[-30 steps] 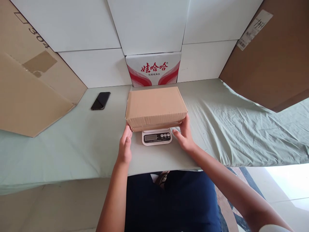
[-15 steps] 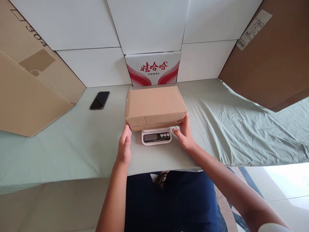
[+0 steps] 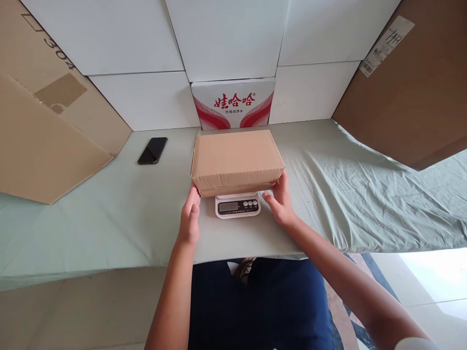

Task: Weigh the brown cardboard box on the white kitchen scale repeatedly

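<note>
We see a black phone [image 3: 152, 150] on green cloth [image 3: 346, 194], red-white water carton [image 3: 233, 103] at back, big cardboard sheets L [image 3: 44, 136] & R [image 3: 408, 97].

A plain tan cardboard box [image 3: 237, 160] sits over a white scale [image 3: 238, 206] with a black front panel and grey display. The table cloth [image 3: 109, 209] is pale sage green. At far centre, a white carton [image 3: 233, 103] bears red characters and red swooshes. A black phone [image 3: 152, 150] lies left. Brown cardboard sheets [image 3: 47, 131] stand left and right, white panels [image 3: 226, 34] behind
</note>
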Demonstrator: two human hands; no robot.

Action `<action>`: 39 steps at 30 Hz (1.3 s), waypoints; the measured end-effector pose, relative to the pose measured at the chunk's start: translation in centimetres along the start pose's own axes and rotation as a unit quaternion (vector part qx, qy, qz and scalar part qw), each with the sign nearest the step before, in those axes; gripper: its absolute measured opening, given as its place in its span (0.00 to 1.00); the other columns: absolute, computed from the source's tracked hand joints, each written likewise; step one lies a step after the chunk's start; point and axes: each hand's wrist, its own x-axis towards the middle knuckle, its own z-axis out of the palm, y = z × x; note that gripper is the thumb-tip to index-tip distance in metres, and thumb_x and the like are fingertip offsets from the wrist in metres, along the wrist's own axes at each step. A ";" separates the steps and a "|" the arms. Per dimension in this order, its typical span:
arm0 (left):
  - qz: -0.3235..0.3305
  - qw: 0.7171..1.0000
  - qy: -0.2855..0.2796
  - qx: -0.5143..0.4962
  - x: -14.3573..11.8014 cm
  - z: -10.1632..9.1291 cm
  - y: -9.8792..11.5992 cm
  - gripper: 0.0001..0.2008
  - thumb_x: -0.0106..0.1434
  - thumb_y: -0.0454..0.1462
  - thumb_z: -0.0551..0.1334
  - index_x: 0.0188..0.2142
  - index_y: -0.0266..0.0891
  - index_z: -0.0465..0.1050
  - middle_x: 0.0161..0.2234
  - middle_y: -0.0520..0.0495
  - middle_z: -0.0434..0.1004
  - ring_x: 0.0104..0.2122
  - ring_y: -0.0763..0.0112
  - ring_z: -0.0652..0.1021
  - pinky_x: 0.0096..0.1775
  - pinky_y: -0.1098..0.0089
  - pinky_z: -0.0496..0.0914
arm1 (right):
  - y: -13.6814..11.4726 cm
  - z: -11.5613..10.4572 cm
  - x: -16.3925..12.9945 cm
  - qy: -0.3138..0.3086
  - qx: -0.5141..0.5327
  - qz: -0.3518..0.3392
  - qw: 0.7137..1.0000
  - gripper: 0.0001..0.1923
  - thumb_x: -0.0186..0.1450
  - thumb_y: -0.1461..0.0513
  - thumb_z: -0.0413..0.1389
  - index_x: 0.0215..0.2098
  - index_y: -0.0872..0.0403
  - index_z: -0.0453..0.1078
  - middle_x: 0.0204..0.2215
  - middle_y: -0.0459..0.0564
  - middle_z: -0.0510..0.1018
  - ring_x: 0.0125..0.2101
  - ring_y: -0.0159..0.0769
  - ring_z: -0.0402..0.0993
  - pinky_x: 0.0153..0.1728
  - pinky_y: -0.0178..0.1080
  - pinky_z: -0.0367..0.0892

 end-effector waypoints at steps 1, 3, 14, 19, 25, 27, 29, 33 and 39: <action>0.000 1.000 -0.001 0.000 0.0 0.0 0.0 0.44 0.67 0.65 0.55 0.73 0.42 0.60 0.76 0.38 0.57 0.76 0.47 0.53 0.74 0.49 0.50 | 0.0 0.0 0.0 0.000 -0.002 0.000 1.000 0.39 0.67 0.42 0.56 0.72 0.40 0.50 0.63 0.55 0.65 0.57 0.51 0.69 0.54 0.56 0.73; 0.002 1.000 -0.004 0.001 0.0 -0.1 -0.1 0.44 0.67 0.64 0.55 0.73 0.43 0.60 0.76 0.38 0.56 0.76 0.47 0.53 0.75 0.49 0.49 | 0.0 0.0 0.0 0.000 -0.005 0.001 1.000 0.40 0.67 0.42 0.56 0.72 0.39 0.49 0.63 0.55 0.64 0.57 0.51 0.69 0.54 0.56 0.73; 0.000 1.000 -0.004 0.001 0.1 0.1 0.2 0.44 0.66 0.64 0.56 0.73 0.42 0.61 0.75 0.37 0.57 0.76 0.47 0.53 0.74 0.50 0.51 | -0.1 0.0 0.0 0.000 0.004 -0.003 1.000 0.40 0.68 0.43 0.57 0.73 0.38 0.49 0.64 0.55 0.64 0.58 0.52 0.69 0.54 0.57 0.73; 0.006 1.000 -0.006 0.003 0.2 0.2 0.4 0.44 0.66 0.64 0.56 0.73 0.43 0.60 0.75 0.39 0.57 0.76 0.47 0.53 0.75 0.49 0.51 | 0.0 0.0 -0.1 0.003 0.002 0.000 1.000 0.41 0.67 0.43 0.57 0.73 0.38 0.49 0.64 0.56 0.65 0.58 0.52 0.69 0.54 0.58 0.73; 0.008 1.000 -0.007 -0.002 0.2 0.2 0.5 0.43 0.66 0.64 0.56 0.73 0.45 0.60 0.76 0.39 0.57 0.76 0.46 0.53 0.75 0.49 0.51 | -0.3 0.0 0.0 0.007 0.017 -0.003 1.000 0.39 0.67 0.43 0.57 0.72 0.38 0.50 0.64 0.56 0.67 0.58 0.52 0.70 0.54 0.59 0.74; 0.011 1.000 -0.003 -0.002 0.1 0.1 0.4 0.44 0.66 0.64 0.56 0.74 0.46 0.56 0.77 0.40 0.53 0.77 0.48 0.53 0.75 0.50 0.50 | -0.3 -0.1 0.0 0.012 0.023 -0.009 1.000 0.40 0.68 0.43 0.57 0.73 0.37 0.47 0.68 0.55 0.64 0.63 0.55 0.67 0.58 0.62 0.72; 0.017 1.000 0.001 -0.001 0.0 0.0 0.3 0.45 0.67 0.64 0.56 0.76 0.48 0.52 0.78 0.42 0.50 0.77 0.50 0.52 0.75 0.51 0.49 | -0.3 -0.3 0.0 0.031 0.023 -0.009 0.999 0.42 0.68 0.41 0.55 0.74 0.35 0.44 0.72 0.54 0.58 0.69 0.57 0.61 0.64 0.66 0.67; 0.020 1.000 0.005 -0.001 -0.1 -0.1 0.2 0.46 0.66 0.65 0.56 0.76 0.48 0.51 0.78 0.43 0.50 0.77 0.51 0.52 0.75 0.53 0.50 | -0.3 -0.6 0.1 0.073 0.028 0.010 0.997 0.42 0.65 0.38 0.56 0.72 0.34 0.45 0.74 0.52 0.52 0.72 0.60 0.56 0.69 0.70 0.60; 0.026 0.999 0.019 0.000 0.0 -0.2 0.1 0.46 0.66 0.65 0.56 0.75 0.48 0.54 0.78 0.43 0.50 0.77 0.49 0.52 0.75 0.52 0.50 | 0.0 -0.9 0.2 0.075 0.034 0.013 0.997 0.40 0.66 0.41 0.57 0.71 0.34 0.47 0.74 0.53 0.53 0.73 0.60 0.56 0.70 0.71 0.59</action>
